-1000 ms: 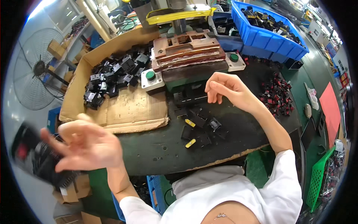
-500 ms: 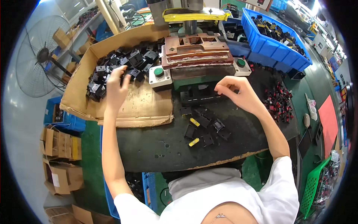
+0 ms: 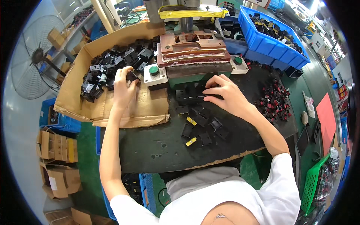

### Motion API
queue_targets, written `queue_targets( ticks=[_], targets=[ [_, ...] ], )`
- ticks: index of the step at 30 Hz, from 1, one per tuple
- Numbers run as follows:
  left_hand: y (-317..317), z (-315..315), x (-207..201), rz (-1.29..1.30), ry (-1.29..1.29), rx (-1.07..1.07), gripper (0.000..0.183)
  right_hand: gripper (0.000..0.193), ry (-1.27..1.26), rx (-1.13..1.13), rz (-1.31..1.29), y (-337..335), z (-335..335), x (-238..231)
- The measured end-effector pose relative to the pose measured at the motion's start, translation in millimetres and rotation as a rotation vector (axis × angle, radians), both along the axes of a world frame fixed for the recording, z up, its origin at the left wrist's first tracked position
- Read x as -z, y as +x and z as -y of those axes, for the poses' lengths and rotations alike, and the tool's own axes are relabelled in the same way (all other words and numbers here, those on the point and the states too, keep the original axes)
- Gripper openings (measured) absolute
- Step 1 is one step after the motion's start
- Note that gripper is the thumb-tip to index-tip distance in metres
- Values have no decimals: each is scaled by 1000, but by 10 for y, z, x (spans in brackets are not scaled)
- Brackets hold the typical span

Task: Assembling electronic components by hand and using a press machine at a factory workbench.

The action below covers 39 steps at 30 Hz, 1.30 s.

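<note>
My left hand (image 3: 123, 88) is at the front of the cardboard tray (image 3: 77, 98), with a small black plastic housing (image 3: 132, 76) between thumb and fingers. Behind it lies a heap of similar black housings (image 3: 108, 62). My right hand (image 3: 227, 96) curls round the right end of a long black plastic panel (image 3: 187, 96), thumb on the near side and fingers over the top. The panel lies in front of the press base (image 3: 198, 75). Nearer to me on the dark table are several loose black housings (image 3: 204, 138) and two yellow-topped pieces (image 3: 191, 141).
Green push buttons (image 3: 154, 70) flank the brown press fixture (image 3: 191, 45). Small red and black parts (image 3: 275, 101) are heaped at the right. A blue crate (image 3: 270, 41) of black parts stands behind them. At the far left is a fan (image 3: 37, 56).
My left hand has come down and toward me from the heap and now has a black housing. My right hand has shifted left, its fingers farther over the panel's end. The view has shifted slightly.
</note>
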State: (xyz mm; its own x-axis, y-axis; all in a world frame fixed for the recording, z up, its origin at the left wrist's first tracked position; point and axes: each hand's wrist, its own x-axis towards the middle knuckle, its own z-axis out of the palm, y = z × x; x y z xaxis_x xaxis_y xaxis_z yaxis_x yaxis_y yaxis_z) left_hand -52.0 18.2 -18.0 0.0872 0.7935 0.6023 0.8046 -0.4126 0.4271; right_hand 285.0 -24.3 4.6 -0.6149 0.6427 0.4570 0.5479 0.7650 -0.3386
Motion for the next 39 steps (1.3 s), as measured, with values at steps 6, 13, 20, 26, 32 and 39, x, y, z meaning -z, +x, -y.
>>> queue_targets(
  ticks=[6, 13, 20, 26, 32, 39],
  targets=[
    [-40, 27, -151, 982, -312, 277, 37, 14, 222, 98, 5, -38, -18, -67],
    [-38, 106, -286, 1594, -355, 633, 30, 31, 466, 30, -23, -91, -109, -315],
    [66, 139, -287, 1443, -435, 565, 23, 25, 492, 90, 94, -169, -920, -687],
    [52, 172, -308, 1379, -550, 529, 34, 31, 254, 147, 176, -18, -1268, -655],
    [-49, 174, -278, 1338, -540, 529, 37, 21, 407, 214, 59, 230, -908, -645],
    [329, 266, -444, 1056, -335, 409, 46, 21, -74, 574, -39, 1215, -419, -456]
  ],
)
